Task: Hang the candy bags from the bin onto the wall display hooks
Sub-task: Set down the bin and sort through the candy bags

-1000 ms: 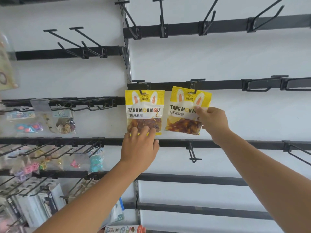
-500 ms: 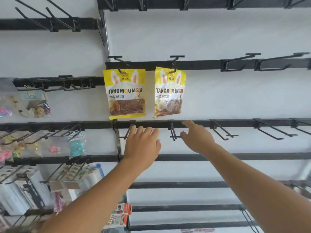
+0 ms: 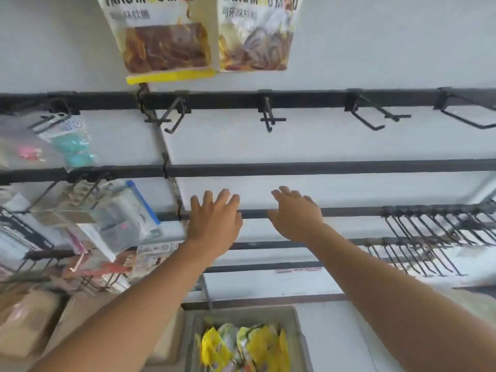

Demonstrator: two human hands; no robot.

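Observation:
Two yellow candy bags hang side by side at the top of the wall, the left bag (image 3: pixel 163 41) and the right bag (image 3: pixel 256 36); their hooks are cut off by the frame. Well below them my left hand (image 3: pixel 213 224) and my right hand (image 3: pixel 294 214) are both held out in front of the wall with fingers spread, holding nothing. On the floor below stands a grey bin (image 3: pixel 302 336) with several more yellow candy bags (image 3: pixel 244 347) inside.
Bare black hooks (image 3: pixel 271 116) stick out of the rail just under the hung bags. A dense row of bare hooks (image 3: pixel 429 237) is at the right. Packaged goods (image 3: pixel 72 146) hang at the left, and cardboard boxes (image 3: pixel 26 323) sit at bottom left.
My right hand let go of the right bag, which now hangs on its hook. Both hands dropped away from the bags, and my view tilted down until the bin came into sight.

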